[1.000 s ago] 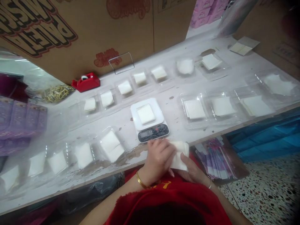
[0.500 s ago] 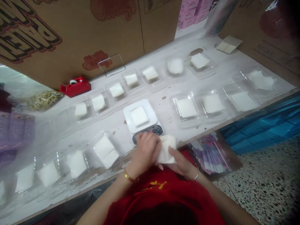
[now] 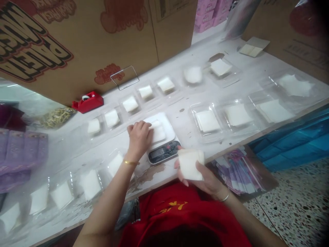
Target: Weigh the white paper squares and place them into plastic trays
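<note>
While the right hand (image 3: 207, 176) grasps a loose stack of white squares (image 3: 190, 164), thumb on top and fingers beneath, the left hand (image 3: 140, 137) is over the left edge of a flat scale (image 3: 170, 125). Left fingers curled, at or just beside the white pile (image 3: 159, 132) on the scale's platform; cannot tell whether they pinch a sheet. Held stack at the near edge of the desk (image 3: 183, 118), close to the right end of the scale's dark display panel (image 3: 164, 152); readout too faint to read. Gold bangle (image 3: 131, 162) on the left wrist, silver bangle (image 3: 226, 195) on the right; red garment (image 3: 180, 212) below.

Clear plastic trays (image 3: 209, 138) bearing white squares: four to the right of the scale, a line of seven behind it, five along the near left, the one nearest the scale partly hidden by the left forearm.

Back of desk: red tape dispenser (image 3: 91, 102) and bent wire frame (image 3: 129, 85), both near a big printed carton (image 3: 84, 37); tangle of yellow bands (image 3: 58, 116) to their left. Purple boxes (image 3: 23, 147) far left, pink boxes (image 3: 205, 17) far back. Beyond the right hand, lower than the desk: purple-and-white packets (image 3: 239, 171), blue plastic (image 3: 295, 130), speckled floor (image 3: 303, 206).
</note>
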